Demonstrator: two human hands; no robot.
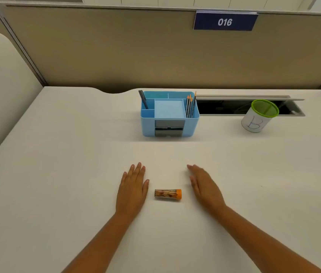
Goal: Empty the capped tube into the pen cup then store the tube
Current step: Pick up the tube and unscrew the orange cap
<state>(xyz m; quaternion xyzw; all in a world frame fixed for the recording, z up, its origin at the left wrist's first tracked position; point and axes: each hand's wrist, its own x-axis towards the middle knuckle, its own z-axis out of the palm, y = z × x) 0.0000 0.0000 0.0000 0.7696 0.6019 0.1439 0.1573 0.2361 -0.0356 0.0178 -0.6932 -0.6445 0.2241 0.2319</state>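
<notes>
Lying on its side on the white counter (pixel 57 154), lower centre of the frame: a small clear plastic tube with an orange cap (pixel 167 194), cap pointing toward frame right, brownish contents showing inside. Flanking it, apart from it: left hand (pixel 133 189) and right hand (pixel 205 188), both flat, fingers extended, gripping nothing. Sitting at upper right: a white mesh pen cup with a green rim (pixel 259 116). Standing at upper centre: a light blue plastic desk organiser (pixel 169 115), holding pencils. Judged step: opening not yet begun. Next move is calling for lifting the tube and freeing its cap.
</notes>
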